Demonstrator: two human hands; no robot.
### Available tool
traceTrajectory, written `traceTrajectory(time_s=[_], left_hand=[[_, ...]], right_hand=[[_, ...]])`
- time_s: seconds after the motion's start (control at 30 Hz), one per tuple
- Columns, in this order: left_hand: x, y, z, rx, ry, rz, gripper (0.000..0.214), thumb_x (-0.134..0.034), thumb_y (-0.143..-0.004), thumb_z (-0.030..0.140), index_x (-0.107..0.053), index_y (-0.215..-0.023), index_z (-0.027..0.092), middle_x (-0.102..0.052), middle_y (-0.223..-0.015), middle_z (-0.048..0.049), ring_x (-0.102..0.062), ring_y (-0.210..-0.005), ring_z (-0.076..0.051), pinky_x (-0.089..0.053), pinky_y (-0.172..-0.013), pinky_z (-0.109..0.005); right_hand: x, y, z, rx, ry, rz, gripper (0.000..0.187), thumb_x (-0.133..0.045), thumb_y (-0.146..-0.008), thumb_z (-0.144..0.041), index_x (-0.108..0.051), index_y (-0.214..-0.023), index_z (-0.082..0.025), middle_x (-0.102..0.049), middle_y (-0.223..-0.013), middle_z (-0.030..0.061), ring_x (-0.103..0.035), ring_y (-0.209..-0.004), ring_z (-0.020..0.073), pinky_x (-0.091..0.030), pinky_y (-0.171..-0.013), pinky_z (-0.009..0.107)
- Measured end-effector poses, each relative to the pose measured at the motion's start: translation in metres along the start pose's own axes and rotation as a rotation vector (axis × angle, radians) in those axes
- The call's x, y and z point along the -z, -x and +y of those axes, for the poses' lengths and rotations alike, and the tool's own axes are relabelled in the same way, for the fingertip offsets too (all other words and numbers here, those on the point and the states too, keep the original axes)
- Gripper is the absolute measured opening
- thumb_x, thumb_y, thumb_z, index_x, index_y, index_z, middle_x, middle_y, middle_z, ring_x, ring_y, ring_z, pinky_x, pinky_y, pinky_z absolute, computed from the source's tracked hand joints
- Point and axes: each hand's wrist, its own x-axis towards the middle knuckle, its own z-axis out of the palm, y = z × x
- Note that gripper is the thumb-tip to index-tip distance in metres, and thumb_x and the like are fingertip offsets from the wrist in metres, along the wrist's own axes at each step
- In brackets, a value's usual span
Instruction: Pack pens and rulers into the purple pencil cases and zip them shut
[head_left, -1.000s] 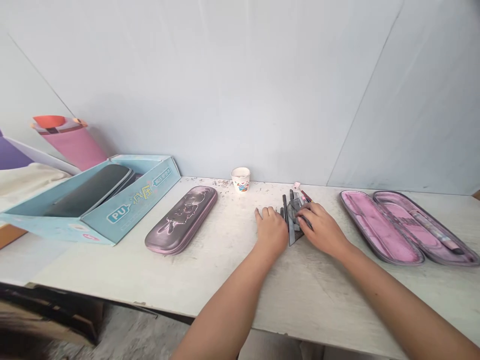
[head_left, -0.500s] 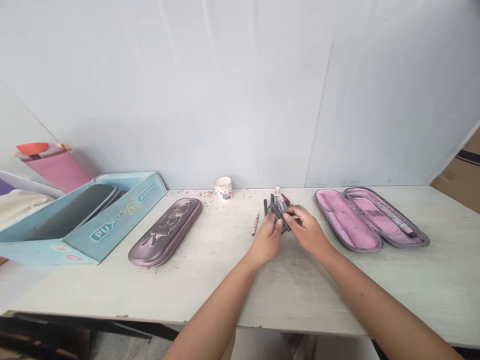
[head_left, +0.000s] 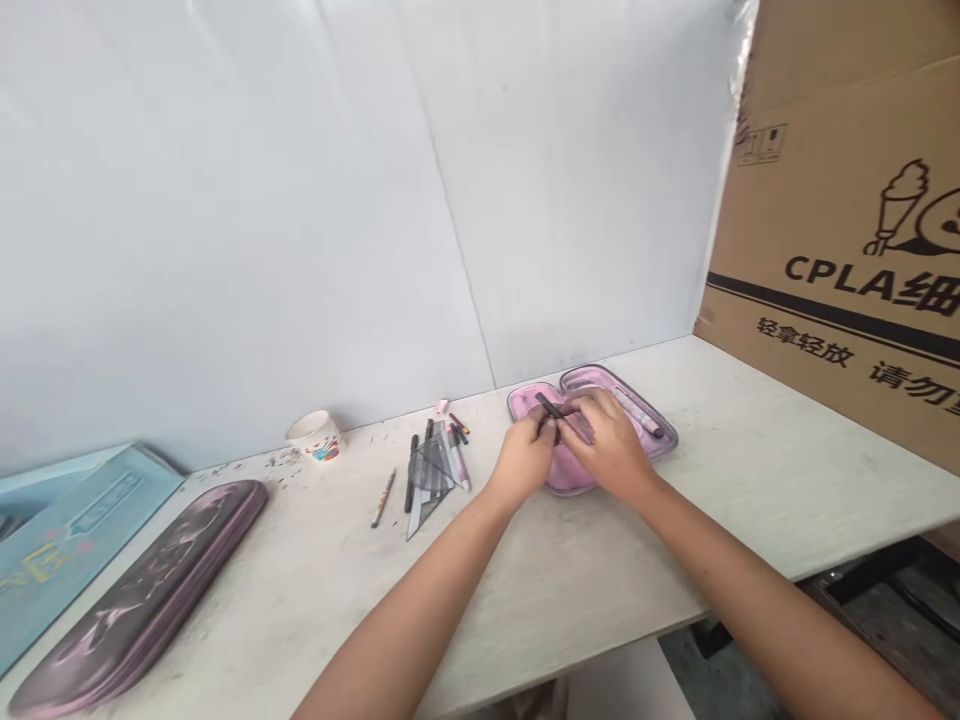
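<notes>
Over the open pink pencil case (head_left: 570,470) my two hands meet. A short, dark, flat-looking stick (head_left: 550,405) pokes out between the fingers; its exact kind is unclear. My left hand (head_left: 523,455) pinches it from the left, and my right hand (head_left: 611,440) closes on it from the other side. A pale, patterned marker (head_left: 637,412) lies in the right half of the case. To the left of my hands, grey see-through set squares and a protractor (head_left: 431,470) lie on the table beside a black pen (head_left: 412,470) and a pink-and-white marker (head_left: 458,460).
A patterned pencil (head_left: 383,498), small eraser (head_left: 442,407) and short crayons (head_left: 459,428) lie nearby. Further left are a paper cup (head_left: 315,437), dark shavings, a closed dark pencil case (head_left: 142,600) and a blue box (head_left: 82,530). A large carton (head_left: 840,200) stands right.
My view has swung right. My hands have moved from the pile of pens and rulers to the open pencil case, holding a dark stick. The set squares now lie uncovered on the table.
</notes>
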Motion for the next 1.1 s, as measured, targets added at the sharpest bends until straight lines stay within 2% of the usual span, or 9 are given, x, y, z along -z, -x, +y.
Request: traceTrajectory(time_s=[0.13,0.27,0.37,0.5,0.6,0.7,0.93,1.03,1.1], left_hand=[[-0.045,-0.031,0.01,-0.117,-0.254,-0.061,0.034,-0.036,-0.086,0.024,-0.052,-0.115,0.014,-0.06,-0.112,-0.0111,-0.055,-0.105,-0.02,-0.041,-0.093,-0.033],[-0.079,-0.054,0.006,-0.194,-0.639,-0.187,0.041,-0.036,-0.083,0.02,-0.046,-0.121,0.009,-0.059,-0.11,-0.0176,-0.054,-0.105,-0.026,-0.041,-0.089,-0.039],[-0.092,-0.061,0.001,-0.168,-0.779,-0.228,0.039,-0.035,-0.083,0.018,-0.046,-0.119,0.009,-0.061,-0.104,-0.0172,-0.055,-0.1,-0.027,-0.042,-0.085,-0.041],[-0.092,-0.053,-0.001,-0.173,-0.753,-0.207,0.036,-0.034,-0.085,0.022,-0.048,-0.117,0.013,-0.061,-0.105,-0.0136,-0.055,-0.099,-0.024,-0.041,-0.087,-0.038],[-0.077,-0.038,-0.003,-0.173,-0.72,-0.171,0.036,-0.034,-0.086,0.024,-0.049,-0.117,0.015,-0.06,-0.109,-0.0114,-0.054,-0.102,-0.023,-0.041,-0.089,-0.037],[-0.05,-0.018,-0.006,-0.141,-0.706,-0.136,0.035,-0.034,-0.086,0.025,-0.053,-0.113,0.016,-0.06,-0.108,-0.0106,-0.054,-0.102,-0.023,-0.041,-0.089,-0.037],[0.047,0.04,-0.043,-0.019,-0.715,-0.007,0.032,-0.037,-0.084,0.022,-0.056,-0.11,0.014,-0.058,-0.111,-0.0111,-0.052,-0.106,-0.022,-0.039,-0.094,-0.038],[0.088,0.061,-0.065,0.043,-0.724,0.084,0.032,-0.039,-0.083,0.021,-0.056,-0.109,0.014,-0.057,-0.112,-0.0118,-0.051,-0.108,-0.023,-0.039,-0.095,-0.039],[0.108,0.072,-0.079,0.088,-0.725,0.17,0.033,-0.039,-0.083,0.021,-0.055,-0.11,0.014,-0.057,-0.113,-0.0124,-0.05,-0.11,-0.023,-0.039,-0.095,-0.039]], right_hand=[[0.021,0.003,0.055,-0.193,0.253,0.088,0.014,-0.05,-0.078,-0.027,-0.057,-0.084,-0.017,-0.057,-0.089,0.01,-0.049,-0.091,0.0237,-0.04,-0.08,0.037],[0.026,0.009,0.087,-0.356,0.509,-0.031,0.018,-0.05,-0.077,-0.029,-0.059,-0.082,-0.015,-0.058,-0.087,0.0148,-0.049,-0.091,0.0281,-0.038,-0.074,0.04],[0.025,0.012,0.093,-0.378,0.585,-0.118,0.02,-0.054,-0.075,-0.029,-0.06,-0.085,-0.013,-0.058,-0.088,0.0178,-0.049,-0.089,0.0296,-0.037,-0.071,0.04],[0.024,0.016,0.092,-0.344,0.588,-0.161,0.026,-0.051,-0.078,-0.035,-0.061,-0.087,-0.013,-0.058,-0.09,0.0192,-0.049,-0.089,0.0307,-0.036,-0.07,0.041],[0.025,0.019,0.092,-0.308,0.605,-0.163,0.028,-0.046,-0.08,-0.035,-0.062,-0.086,-0.013,-0.057,-0.088,0.0177,-0.048,-0.087,0.0294,-0.036,-0.069,0.04],[0.025,0.022,0.091,-0.279,0.63,-0.17,0.028,-0.044,-0.081,-0.035,-0.063,-0.085,-0.015,-0.058,-0.087,0.0156,-0.048,-0.086,0.028,-0.035,-0.068,0.038],[0.026,0.029,0.081,-0.238,0.654,-0.154,0.028,-0.043,-0.081,-0.034,-0.063,-0.088,-0.016,-0.058,-0.089,0.013,-0.048,-0.088,0.0267,-0.036,-0.071,0.037],[0.016,0.024,0.059,-0.147,0.621,-0.146,0.028,-0.042,-0.081,-0.033,-0.063,-0.087,-0.016,-0.057,-0.088,0.0132,-0.047,-0.089,0.0268,-0.037,-0.075,0.038],[0.002,0.018,0.036,-0.06,0.565,-0.158,0.027,-0.041,-0.082,-0.032,-0.062,-0.086,-0.015,-0.057,-0.088,0.0135,-0.047,-0.09,0.0266,-0.038,-0.079,0.038]])
